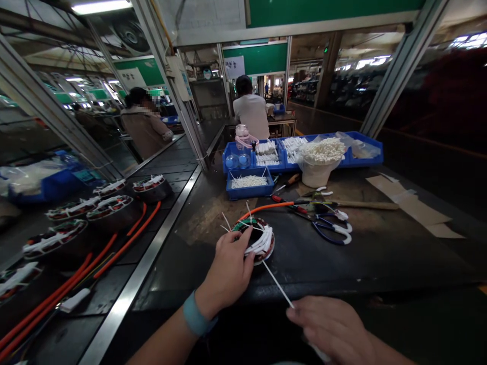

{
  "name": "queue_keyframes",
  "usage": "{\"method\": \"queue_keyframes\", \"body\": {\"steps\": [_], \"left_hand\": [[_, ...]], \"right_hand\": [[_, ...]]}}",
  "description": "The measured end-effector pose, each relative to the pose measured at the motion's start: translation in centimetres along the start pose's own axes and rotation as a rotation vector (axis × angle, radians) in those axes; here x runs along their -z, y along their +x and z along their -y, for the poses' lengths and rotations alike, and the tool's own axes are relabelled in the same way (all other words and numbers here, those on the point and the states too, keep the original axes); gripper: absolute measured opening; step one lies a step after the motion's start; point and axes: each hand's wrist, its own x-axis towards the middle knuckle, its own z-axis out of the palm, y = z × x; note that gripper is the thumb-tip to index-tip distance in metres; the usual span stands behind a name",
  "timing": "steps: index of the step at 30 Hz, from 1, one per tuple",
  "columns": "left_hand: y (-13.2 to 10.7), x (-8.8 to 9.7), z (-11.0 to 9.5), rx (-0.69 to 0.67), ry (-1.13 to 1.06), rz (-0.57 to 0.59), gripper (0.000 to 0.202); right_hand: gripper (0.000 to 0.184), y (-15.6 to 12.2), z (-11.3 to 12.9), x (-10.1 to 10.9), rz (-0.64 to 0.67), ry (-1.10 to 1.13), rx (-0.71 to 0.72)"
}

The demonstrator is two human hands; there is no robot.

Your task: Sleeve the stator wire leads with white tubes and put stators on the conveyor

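Observation:
A motor stator (271,243) with copper windings and a bundle of white sleeves lies near the front of the dark bench. My left hand (232,263) grips its near left side, thumb at the front and fingers over the top. Thin white ends stick up from its far left rim, and an orange cable (262,206) runs from it to the right. From the stator's near edge a white cord (278,282) stretches straight down to the right. My right hand (331,324) is closed around the cord's other end, close to the bench's front edge.
Several wound stators (114,210) with orange cables stand on the conveyor at left. Scissors (335,230), pliers and a wooden-handled tool (369,205) lie right of the work. Behind are blue bins (249,192) and a white bucket (317,175) of white pieces. Two people sit beyond.

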Motion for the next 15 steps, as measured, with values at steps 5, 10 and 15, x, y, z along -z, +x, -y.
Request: {"method": "queue_keyframes", "body": {"steps": [5, 10, 15], "left_hand": [[0.1, -0.5, 0.1, 0.035, -0.128, -0.084, 0.057], [-0.2, -1.2, 0.3, -0.037, -0.239, -0.258, 0.034], [-0.6, -1.7, 0.3, -0.210, -0.078, -0.364, 0.027]], "right_hand": [[0.025, 0.0, -2.8, -4.0, 0.029, 0.178, -0.222], [0.008, 2.5, -4.5, -7.0, -0.110, 0.591, -0.809], [0.024, 2.4, -4.3, -7.2, -0.207, 0.963, -1.003]]}}
